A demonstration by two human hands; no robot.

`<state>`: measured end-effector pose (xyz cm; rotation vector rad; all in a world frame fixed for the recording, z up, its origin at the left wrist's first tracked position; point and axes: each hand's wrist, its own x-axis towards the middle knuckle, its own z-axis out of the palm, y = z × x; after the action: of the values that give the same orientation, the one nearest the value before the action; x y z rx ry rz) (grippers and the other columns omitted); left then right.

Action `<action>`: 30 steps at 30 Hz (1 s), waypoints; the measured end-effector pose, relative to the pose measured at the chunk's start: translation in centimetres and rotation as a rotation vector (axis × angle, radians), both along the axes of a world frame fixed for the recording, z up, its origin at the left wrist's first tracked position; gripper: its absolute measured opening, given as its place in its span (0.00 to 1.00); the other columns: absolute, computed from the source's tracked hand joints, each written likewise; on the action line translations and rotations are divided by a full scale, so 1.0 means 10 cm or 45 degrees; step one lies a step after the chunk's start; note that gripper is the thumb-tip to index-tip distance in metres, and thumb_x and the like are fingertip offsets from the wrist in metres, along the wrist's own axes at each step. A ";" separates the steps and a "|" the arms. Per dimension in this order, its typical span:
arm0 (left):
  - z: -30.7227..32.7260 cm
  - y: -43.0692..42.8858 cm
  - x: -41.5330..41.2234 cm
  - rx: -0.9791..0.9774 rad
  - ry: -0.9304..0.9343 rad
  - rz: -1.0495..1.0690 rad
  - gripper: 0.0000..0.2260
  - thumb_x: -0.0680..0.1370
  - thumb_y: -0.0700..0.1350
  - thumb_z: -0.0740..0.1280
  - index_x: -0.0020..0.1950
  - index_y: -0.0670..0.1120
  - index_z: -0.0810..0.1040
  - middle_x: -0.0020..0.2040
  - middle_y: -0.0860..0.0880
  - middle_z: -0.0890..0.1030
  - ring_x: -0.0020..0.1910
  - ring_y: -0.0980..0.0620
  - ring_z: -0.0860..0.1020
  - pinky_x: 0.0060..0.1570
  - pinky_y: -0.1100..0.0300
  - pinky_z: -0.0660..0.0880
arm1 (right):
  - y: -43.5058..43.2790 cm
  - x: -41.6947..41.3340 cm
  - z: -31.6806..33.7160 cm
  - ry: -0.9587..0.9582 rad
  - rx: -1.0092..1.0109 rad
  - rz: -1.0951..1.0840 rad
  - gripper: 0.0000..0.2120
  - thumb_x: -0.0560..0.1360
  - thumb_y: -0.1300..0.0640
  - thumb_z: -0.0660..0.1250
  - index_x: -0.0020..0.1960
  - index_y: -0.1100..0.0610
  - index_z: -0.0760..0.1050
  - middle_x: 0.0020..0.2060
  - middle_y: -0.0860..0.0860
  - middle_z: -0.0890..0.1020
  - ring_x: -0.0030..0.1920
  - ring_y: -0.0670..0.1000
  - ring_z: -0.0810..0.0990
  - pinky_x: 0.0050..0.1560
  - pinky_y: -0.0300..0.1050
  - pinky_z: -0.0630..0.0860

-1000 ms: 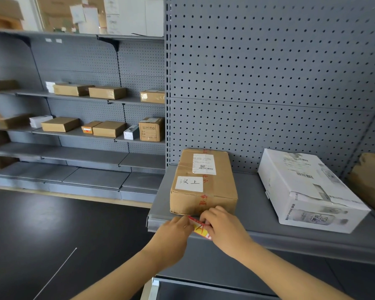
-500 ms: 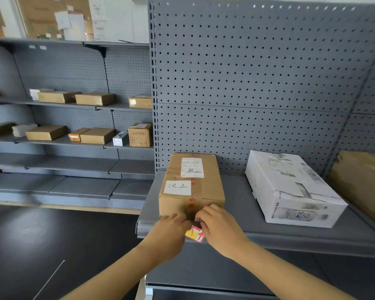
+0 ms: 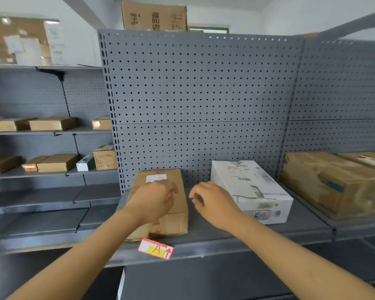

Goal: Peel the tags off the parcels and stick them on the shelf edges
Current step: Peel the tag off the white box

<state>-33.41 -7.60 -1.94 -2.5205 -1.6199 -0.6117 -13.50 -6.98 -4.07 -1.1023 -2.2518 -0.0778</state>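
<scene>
One red-and-yellow tag [image 3: 156,249] is stuck on the shelf edge [image 3: 214,249], at 6 o'clock from the brown parcel [image 3: 178,221], likely to mark that parcel's slot. The left hand [image 3: 154,200] lies over the parcel's top, perhaps seeking another tag. Blur hides whether its fingers pinch anything. At its 3 o'clock, the right hand [image 3: 212,202] hovers loosely curled and seemingly empty, just short of the white box [image 3: 251,191].
</scene>
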 end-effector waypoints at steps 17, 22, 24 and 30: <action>0.23 0.67 2.11 0.033 -0.004 -0.119 0.09 0.78 0.45 0.61 0.54 0.51 0.79 0.52 0.53 0.82 0.49 0.52 0.79 0.52 0.57 0.75 | 0.66 2.19 0.37 0.089 -0.117 -0.168 0.03 0.76 0.57 0.66 0.49 0.53 0.78 0.45 0.44 0.77 0.45 0.45 0.73 0.47 0.44 0.74; 0.24 0.88 2.79 -0.004 -0.035 -0.103 0.09 0.79 0.45 0.61 0.55 0.51 0.79 0.52 0.52 0.82 0.50 0.51 0.78 0.54 0.56 0.75 | 0.94 2.86 0.31 0.110 -0.221 -0.203 0.04 0.76 0.59 0.66 0.48 0.53 0.78 0.44 0.46 0.78 0.43 0.46 0.76 0.45 0.43 0.77; 0.19 0.95 2.99 -0.016 -0.032 -0.095 0.09 0.79 0.45 0.61 0.55 0.50 0.79 0.52 0.52 0.82 0.50 0.51 0.78 0.55 0.55 0.75 | 1.05 3.04 0.24 0.117 -0.272 -0.209 0.04 0.76 0.60 0.66 0.48 0.53 0.78 0.44 0.47 0.78 0.42 0.46 0.76 0.46 0.44 0.77; 0.11 1.25 3.27 -0.053 0.020 -0.075 0.09 0.78 0.47 0.60 0.53 0.52 0.79 0.53 0.52 0.82 0.49 0.52 0.79 0.51 0.58 0.75 | 1.41 3.28 -0.03 0.120 -0.374 -0.259 0.05 0.76 0.59 0.66 0.48 0.51 0.78 0.44 0.45 0.76 0.42 0.44 0.75 0.45 0.40 0.76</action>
<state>-0.71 4.85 -0.85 -2.6044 -1.5741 -0.5687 19.28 7.07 -4.40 -1.4562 -2.1056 0.2244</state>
